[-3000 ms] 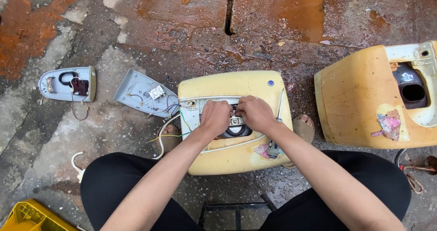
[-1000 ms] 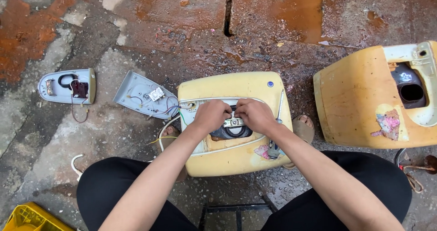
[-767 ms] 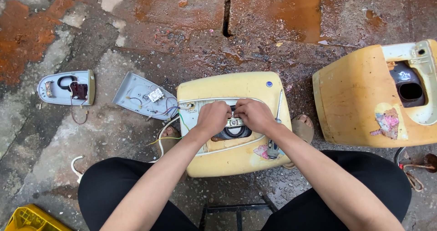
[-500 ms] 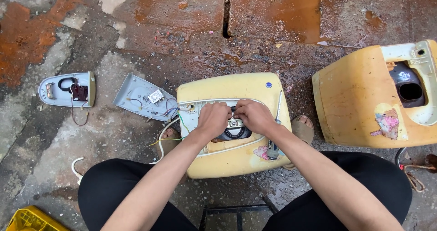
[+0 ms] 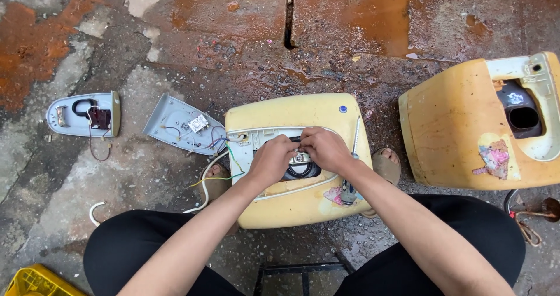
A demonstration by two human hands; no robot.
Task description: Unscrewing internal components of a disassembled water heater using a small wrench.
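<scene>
Yellow casing [image 5: 291,112] sits on the wet floor [image 5: 204,33] between my knees — its dark middle part [image 5: 302,169] lies right under my grip. My left hand [image 5: 272,160] and right hand [image 5: 324,149] both pinch it.

- You work in soft, even daylight; nothing looks dim or blown out.
- Shadows are faint: only a thin dark edge lies under the yellow casing [image 5: 297,156] and beneath your forearms.
- The wet floor [image 5: 361,33] gives a dull sheen, without harsh glare.
- Focus is sharp across the middle; your left hand [image 5: 273,160] and right hand [image 5: 324,148] show no motion blur.
- The wide lens bends the edges slightly.
</scene>
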